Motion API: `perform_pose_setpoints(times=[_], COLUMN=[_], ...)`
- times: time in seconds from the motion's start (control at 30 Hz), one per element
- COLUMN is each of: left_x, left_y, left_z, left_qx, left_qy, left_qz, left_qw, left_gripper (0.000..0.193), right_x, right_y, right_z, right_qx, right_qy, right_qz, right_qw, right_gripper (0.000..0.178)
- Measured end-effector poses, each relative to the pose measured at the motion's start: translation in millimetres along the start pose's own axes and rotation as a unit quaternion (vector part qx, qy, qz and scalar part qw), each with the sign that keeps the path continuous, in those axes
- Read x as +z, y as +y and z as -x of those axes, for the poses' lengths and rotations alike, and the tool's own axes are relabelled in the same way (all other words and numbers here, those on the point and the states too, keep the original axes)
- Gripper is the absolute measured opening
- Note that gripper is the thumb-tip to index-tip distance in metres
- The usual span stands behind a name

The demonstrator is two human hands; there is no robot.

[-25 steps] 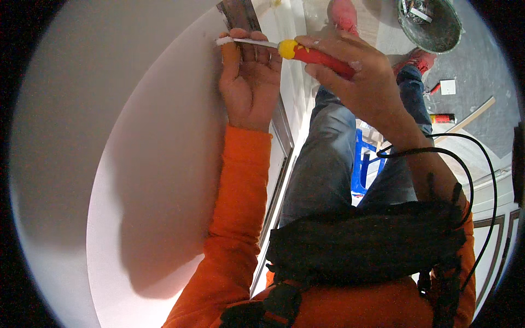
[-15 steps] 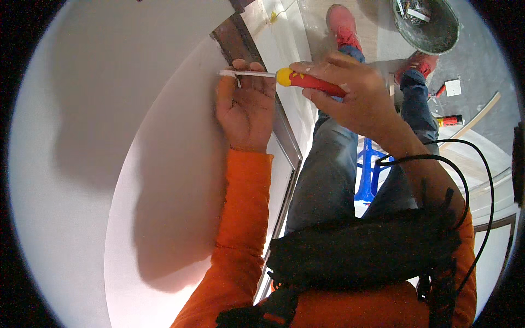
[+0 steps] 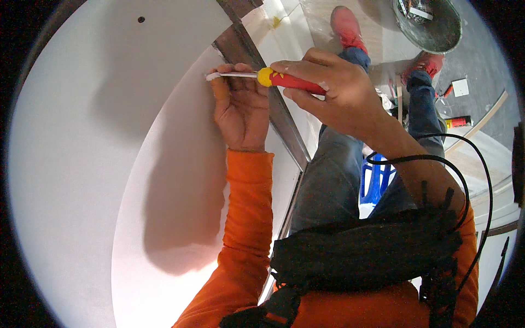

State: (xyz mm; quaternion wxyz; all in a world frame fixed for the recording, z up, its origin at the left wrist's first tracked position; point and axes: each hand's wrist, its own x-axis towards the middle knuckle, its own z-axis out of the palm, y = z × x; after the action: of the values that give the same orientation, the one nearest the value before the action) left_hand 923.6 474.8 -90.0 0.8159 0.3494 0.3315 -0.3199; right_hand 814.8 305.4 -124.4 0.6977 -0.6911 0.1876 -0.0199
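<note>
Two hands meet at the edge of a white wall panel point(image 3: 98, 180), where it runs into a dark metal frame strip point(image 3: 273, 104). The right hand point(image 3: 333, 95) has its grip clamped around the red handle of a screwdriver point(image 3: 284, 81) with a yellow collar, holding it level so the thin shaft points left. The left hand point(image 3: 240, 109) lies flat against the panel just under that shaft, its fingertips curled up to touch the shaft near the tip; whether its grip pinches the shaft or only steadies it I cannot tell. The tip carries a smear of white and sits right at the panel's edge, beside the strip.

By my reckoning the step in hand is working the tip along or into that seam. The next move would call for a steady, level push with the left fingers guiding, since a slip could score the white face. Down on the floor lie a round bucket point(image 3: 432, 27), a blue stool point(image 3: 377, 180) and a few small tools.
</note>
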Motion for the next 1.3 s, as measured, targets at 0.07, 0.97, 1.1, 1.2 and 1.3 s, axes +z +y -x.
perform_pose_setpoints(times=[0.07, 0.97, 1.1, 1.2, 1.3], left_x=[-1, 12, 4, -6, -12], left_y=[0, -39, -31, -25, -19], left_z=[-2, -19, -10, -10, 0], left_qx=[0.004, 0.002, 0.007, 0.009, 0.007], left_qy=[-0.009, -0.004, 0.0, -0.046, -0.053], left_qz=[-0.037, -0.042, -0.015, -0.006, -0.054], left_qw=[0.999, 0.999, 1.0, 0.999, 0.997], left_gripper=[0.02, 0.03, 0.027, 0.029, 0.03], right_x=[0, -24, -11, -4, 19], right_y=[1, 21, 3, 0, -9], right_z=[-3, -58, -50, -45, -30], right_qx=[-0.013, -0.213, -0.256, -0.202, 0.04], right_qy=[0.002, -0.034, -0.045, -0.078, -0.097], right_qz=[0.007, 0.184, 0.301, 0.291, 0.023], right_qw=[1.0, 0.959, 0.918, 0.932, 0.994], right_gripper=[0.035, 0.042, 0.048, 0.045, 0.038])
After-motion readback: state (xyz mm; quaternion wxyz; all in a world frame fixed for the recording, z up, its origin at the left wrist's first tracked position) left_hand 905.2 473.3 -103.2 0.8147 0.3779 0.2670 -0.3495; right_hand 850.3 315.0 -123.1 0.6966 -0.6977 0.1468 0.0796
